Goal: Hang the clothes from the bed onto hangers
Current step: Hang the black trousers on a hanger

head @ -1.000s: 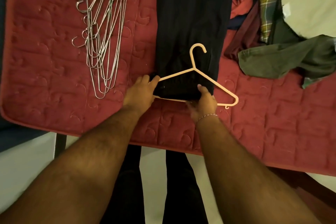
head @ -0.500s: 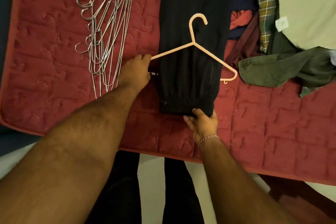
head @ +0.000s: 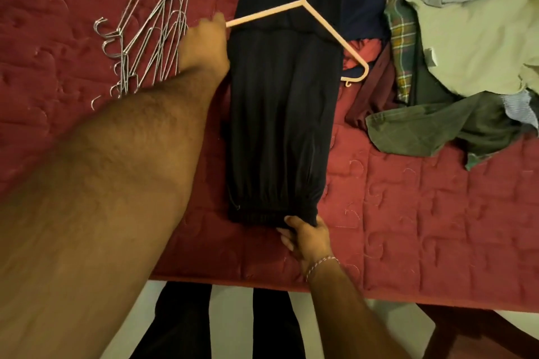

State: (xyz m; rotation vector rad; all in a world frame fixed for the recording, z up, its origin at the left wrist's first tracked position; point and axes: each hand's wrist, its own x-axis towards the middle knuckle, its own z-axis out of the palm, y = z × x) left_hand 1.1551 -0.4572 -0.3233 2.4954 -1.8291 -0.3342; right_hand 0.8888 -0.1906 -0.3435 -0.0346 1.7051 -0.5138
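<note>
Trousers, dark, folded lengthwise, lie flat on the red quilted bed, midway across and running away from you, cuffed end at the near edge.

Left to right:
- Wire hangers in a loose stack on the quilt, unused, just beside your left hand.
- Left hand: arm stretched well forward, fingers curled round the left tip of the pink hanger. Hook points away from you. The hanger's bottom bar is hidden; fabric looks threaded over it, with a fold line showing under the shoulders.
- Right hand: low, near the bed edge, wrist bent up, thumb and fingers pinching the cuff end of the trousers.
- Clothes pile on the far right: plaid, olive, pale green, light blue items, none hung yet.

Step in hand, my read: first garment is going on, and you're centring the trousers on the bar.

Next move: even out the two hanging lengths so it won't slide off, then let go of the cuff and lift by the hook. Keep the bar level on lift; the left-tip grip gives poor control, so shift toward the hook first. Right hanger tip sits touching the pile and may snag.
</note>
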